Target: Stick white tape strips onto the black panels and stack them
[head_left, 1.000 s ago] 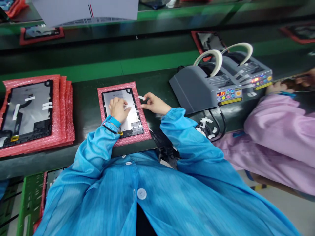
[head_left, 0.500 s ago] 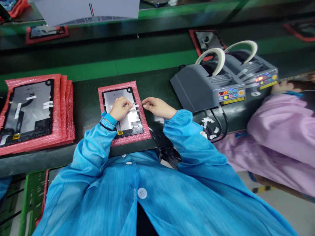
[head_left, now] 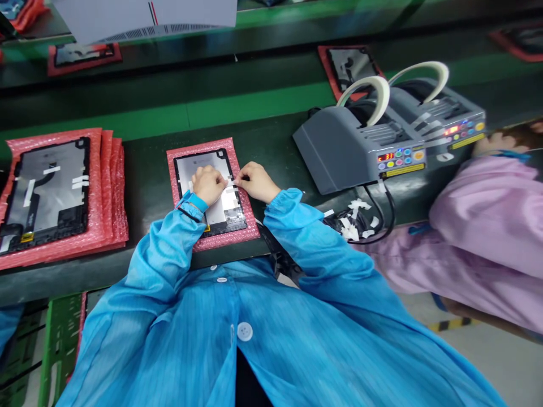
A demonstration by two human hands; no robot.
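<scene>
A tablet screen panel [head_left: 197,164], silver-backed with a black frame, lies on a pink bubble-wrap sheet [head_left: 212,243] in front of me. Over its middle rests my left hand [head_left: 209,183], fingers curled and pinched near the right edge; what they grip is too small to make out. From the other side my right hand [head_left: 258,182] reaches the same edge, thumb and forefinger pinched at a short white tape strip [head_left: 231,183] lying across the frame. The fingertips of both hands are close together but apart.
Left stands a stack of bubble-wrap sheets [head_left: 114,198] with another panel [head_left: 55,186] on top. Two grey tape dispensers [head_left: 339,147] [head_left: 449,107] stand right, tape scraps [head_left: 354,220] and cables below. A co-worker's pink sleeve [head_left: 487,198] is at far right. More wrapped panels [head_left: 354,65] lie behind.
My right hand has moved left onto the panel's right edge, and its fingers have closed at the tape. My left hand stays over the panel, shifted only slightly.
</scene>
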